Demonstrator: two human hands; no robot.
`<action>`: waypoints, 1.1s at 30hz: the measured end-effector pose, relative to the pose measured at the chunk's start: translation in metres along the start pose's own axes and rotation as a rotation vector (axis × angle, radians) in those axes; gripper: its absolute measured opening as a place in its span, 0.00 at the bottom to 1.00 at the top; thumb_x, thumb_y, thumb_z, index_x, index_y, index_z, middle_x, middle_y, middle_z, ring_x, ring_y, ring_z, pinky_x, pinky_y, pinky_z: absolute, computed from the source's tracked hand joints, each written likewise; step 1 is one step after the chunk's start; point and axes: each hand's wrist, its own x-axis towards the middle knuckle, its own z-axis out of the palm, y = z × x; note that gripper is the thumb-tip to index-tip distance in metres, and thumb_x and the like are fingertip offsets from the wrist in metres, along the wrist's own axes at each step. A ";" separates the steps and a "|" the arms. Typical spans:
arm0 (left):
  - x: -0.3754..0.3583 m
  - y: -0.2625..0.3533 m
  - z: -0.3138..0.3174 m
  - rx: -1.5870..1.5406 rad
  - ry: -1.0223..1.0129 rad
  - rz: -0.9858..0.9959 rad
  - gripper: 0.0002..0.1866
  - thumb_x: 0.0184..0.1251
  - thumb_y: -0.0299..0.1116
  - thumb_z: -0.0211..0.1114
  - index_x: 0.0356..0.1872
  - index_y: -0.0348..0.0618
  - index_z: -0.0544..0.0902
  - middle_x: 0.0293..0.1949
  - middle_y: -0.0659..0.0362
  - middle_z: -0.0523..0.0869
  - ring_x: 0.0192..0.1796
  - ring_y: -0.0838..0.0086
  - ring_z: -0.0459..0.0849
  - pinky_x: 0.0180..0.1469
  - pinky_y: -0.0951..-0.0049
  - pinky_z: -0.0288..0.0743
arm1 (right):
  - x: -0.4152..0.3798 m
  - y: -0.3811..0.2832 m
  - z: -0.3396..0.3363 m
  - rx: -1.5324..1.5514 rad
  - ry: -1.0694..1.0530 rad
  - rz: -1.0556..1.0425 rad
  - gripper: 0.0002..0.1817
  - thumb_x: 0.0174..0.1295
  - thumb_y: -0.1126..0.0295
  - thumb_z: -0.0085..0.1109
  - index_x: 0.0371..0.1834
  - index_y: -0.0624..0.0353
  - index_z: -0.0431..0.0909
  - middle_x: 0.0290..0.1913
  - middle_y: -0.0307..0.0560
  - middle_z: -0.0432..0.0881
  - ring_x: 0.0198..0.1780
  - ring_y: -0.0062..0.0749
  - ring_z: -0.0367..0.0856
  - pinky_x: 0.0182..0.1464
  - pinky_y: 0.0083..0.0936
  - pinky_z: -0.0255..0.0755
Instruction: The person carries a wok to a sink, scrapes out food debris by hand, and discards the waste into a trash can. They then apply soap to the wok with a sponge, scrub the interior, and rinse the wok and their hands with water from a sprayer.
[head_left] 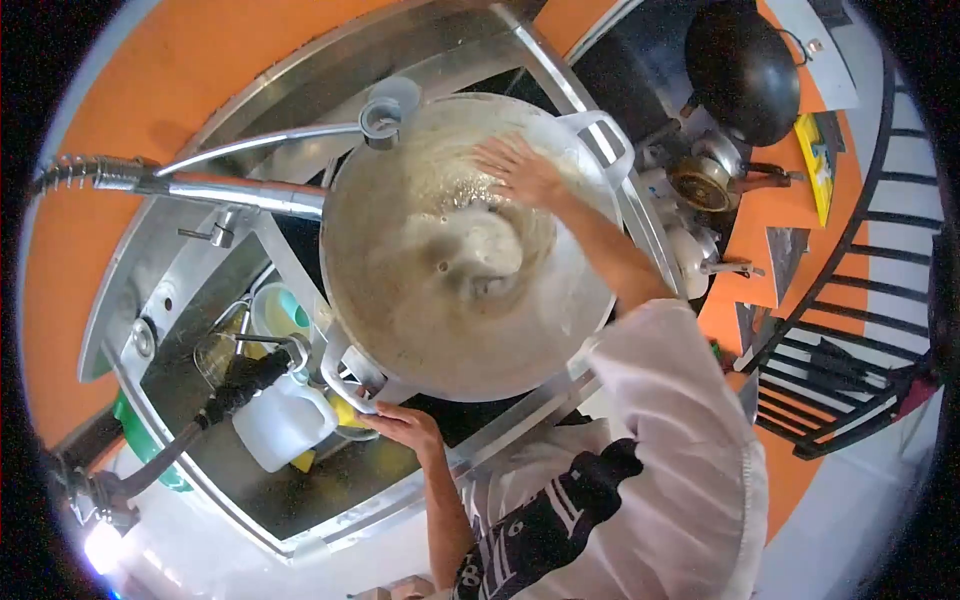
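A large pale metal pot (pixel 390 340) stands tilted over the sink edge, with cloudy water and whitish froth inside. My right hand (pixel 518 172) is inside it, fingers spread against the far part of the inner wall. At the pot's lower left, my left hand (pixel 402 424) has its fingers round the end of the loop handle (pixel 345 375). The other handle (pixel 608 142) is at the upper right, with no hand on it. What lies under the froth is hidden.
A spray tap (pixel 380 122) reaches over the pot's left rim. The sink (pixel 290 505) holds a white plastic jug (pixel 285 425), bowls and a strainer. On the right are a black wok (pixel 742 75), small pans (pixel 703 183), a yellow object (pixel 815 170) and a black railing (pixel 840 300).
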 end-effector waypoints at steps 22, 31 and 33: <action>0.004 0.001 -0.006 -0.038 -0.049 -0.016 0.27 0.87 0.46 0.41 0.66 0.27 0.66 0.57 0.38 0.73 0.57 0.50 0.74 0.64 0.53 0.65 | -0.153 -0.032 -0.075 0.056 -0.604 -0.072 0.35 0.74 0.44 0.50 0.79 0.46 0.64 0.83 0.48 0.59 0.86 0.46 0.45 0.84 0.53 0.34; 0.007 -0.001 -0.003 -0.137 -0.021 -0.027 0.21 0.85 0.39 0.46 0.63 0.29 0.70 0.56 0.42 0.75 0.57 0.53 0.75 0.63 0.59 0.67 | -0.092 -0.319 -0.039 0.932 -0.378 0.474 0.38 0.80 0.54 0.37 0.84 0.67 0.44 0.85 0.67 0.39 0.85 0.67 0.30 0.82 0.58 0.32; 0.005 -0.009 -0.003 -0.126 -0.014 -0.049 0.22 0.85 0.41 0.45 0.62 0.29 0.70 0.57 0.41 0.75 0.57 0.51 0.75 0.63 0.57 0.67 | -0.016 -0.362 -0.079 0.907 -0.410 0.514 0.37 0.81 0.53 0.35 0.84 0.67 0.43 0.85 0.67 0.38 0.86 0.61 0.32 0.83 0.55 0.31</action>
